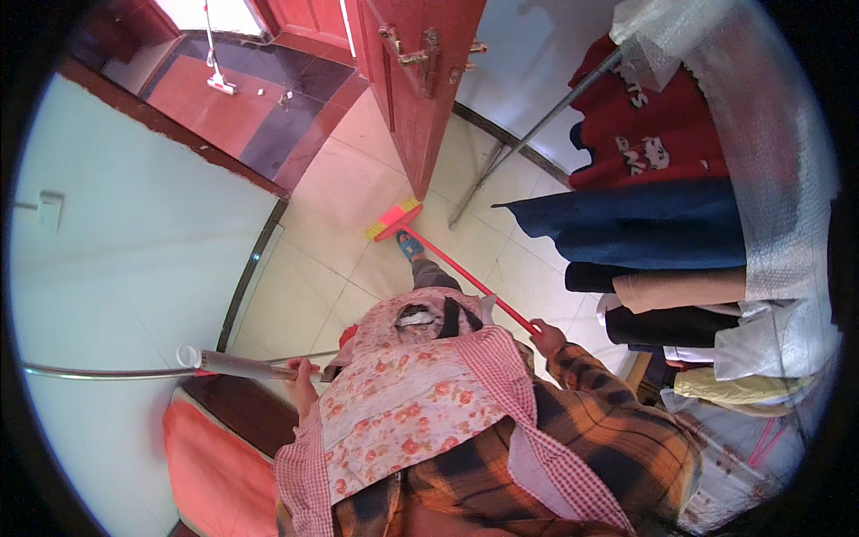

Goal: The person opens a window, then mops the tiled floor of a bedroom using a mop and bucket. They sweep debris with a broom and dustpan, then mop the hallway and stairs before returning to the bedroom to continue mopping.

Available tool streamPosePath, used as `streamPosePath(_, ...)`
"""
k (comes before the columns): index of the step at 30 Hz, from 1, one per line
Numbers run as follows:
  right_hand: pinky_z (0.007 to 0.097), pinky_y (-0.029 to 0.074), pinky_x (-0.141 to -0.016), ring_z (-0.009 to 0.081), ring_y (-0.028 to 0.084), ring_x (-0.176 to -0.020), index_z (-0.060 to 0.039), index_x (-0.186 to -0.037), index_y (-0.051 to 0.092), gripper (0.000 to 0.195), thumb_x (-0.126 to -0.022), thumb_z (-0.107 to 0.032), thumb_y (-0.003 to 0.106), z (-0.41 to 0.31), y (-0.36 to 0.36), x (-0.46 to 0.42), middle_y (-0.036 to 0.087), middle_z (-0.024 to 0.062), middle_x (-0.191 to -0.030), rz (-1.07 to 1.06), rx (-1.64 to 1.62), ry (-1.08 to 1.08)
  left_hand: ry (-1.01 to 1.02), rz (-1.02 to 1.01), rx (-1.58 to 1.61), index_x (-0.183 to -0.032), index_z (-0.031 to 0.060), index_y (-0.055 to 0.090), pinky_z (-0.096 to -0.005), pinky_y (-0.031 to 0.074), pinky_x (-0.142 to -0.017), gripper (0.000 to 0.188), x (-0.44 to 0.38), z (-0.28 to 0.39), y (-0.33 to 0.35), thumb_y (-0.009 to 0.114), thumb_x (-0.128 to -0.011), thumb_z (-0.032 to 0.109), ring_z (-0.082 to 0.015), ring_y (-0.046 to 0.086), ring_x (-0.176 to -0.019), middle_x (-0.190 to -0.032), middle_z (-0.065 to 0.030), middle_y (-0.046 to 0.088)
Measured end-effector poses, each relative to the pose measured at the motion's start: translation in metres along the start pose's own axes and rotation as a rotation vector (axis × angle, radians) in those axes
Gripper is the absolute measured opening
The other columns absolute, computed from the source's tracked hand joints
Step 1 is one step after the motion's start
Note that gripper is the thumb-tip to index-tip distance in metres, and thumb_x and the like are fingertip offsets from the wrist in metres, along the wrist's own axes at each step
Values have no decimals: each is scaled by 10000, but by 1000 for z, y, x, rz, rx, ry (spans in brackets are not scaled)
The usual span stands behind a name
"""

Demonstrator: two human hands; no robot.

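My right hand [549, 337] grips the end of a red handle [473, 280] of a push broom. The broom's head [396, 220], with yellow and pink bristles, is by the lower corner of the open door and just ahead of my blue slipper [408, 246]. In my left hand [303, 377] is a grey tube-like roller [235, 365] with a white round end, held out to the left; its exact kind is unclear. A floral apron [409, 416] with checked edging covers my front.
A red wooden door [419, 87] stands ajar ahead. Clothes, including a dark blue garment [644, 221], hang at right on a metal rack [550, 114]. Beyond the doorway a mop [220, 83] stands near small litter [284, 101]. A salmon-coloured cover [215, 463] is at left.
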State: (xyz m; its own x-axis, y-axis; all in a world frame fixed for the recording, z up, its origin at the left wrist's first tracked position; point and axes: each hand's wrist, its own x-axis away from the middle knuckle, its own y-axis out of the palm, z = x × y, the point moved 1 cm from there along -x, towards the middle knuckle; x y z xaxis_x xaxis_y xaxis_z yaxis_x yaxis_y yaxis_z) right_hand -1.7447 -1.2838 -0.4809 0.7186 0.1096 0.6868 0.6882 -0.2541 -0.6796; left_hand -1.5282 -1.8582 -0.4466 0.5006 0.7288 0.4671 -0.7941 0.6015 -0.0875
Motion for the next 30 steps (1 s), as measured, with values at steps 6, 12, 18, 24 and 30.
streamPosePath(6, 460, 529, -756, 349, 675, -843, -198, -1286, 509, 450, -856, -251, 631, 14, -30, 84, 692, 157, -871, -1, 60, 205, 15, -100, 3, -900, 26, 562, -290, 464, -667, 106, -33, 9, 26, 626, -883, 108, -151, 579, -658, -744, -52, 586)
streamPosePath(12, 461, 525, -682, 377, 666, -764, -201, -1258, 523, 424, -852, -233, 641, 44, -43, 91, 673, 172, -790, 124, 54, 141, -19, -84, 33, -905, 36, 557, -299, 480, -674, 81, -32, 2, 15, 622, -879, 76, -149, 580, -669, -753, -44, 578)
streamPosePath(18, 490, 526, -705, 397, 667, -803, -194, -1333, 457, 487, -874, -235, 615, -19, -44, 48, 683, 193, -847, 164, 28, 164, -5, -51, -11, -925, 32, 546, -300, 487, -632, 83, -24, 3, 11, 607, -896, 80, -148, 576, -649, -746, -56, 579)
streamPosePath(24, 534, 504, -672, 408, 658, -791, -213, -1288, 440, 426, -888, -158, 573, -29, -65, 12, 668, 194, -812, 88, 118, 137, 4, -92, 32, -954, 53, 541, -278, 477, -594, 72, 2, 56, 55, 594, -906, 47, -123, 547, -620, -741, -37, 550)
streamPosePath(30, 547, 489, -667, 412, 649, -769, -189, -1238, 485, 415, -850, -85, 588, -2, -92, -3, 653, 173, -772, 443, 317, -352, 210, -132, 9, -1011, 53, 530, -261, 440, -547, 98, 14, 216, 108, 568, -924, 28, -91, 499, -583, -722, -4, 513)
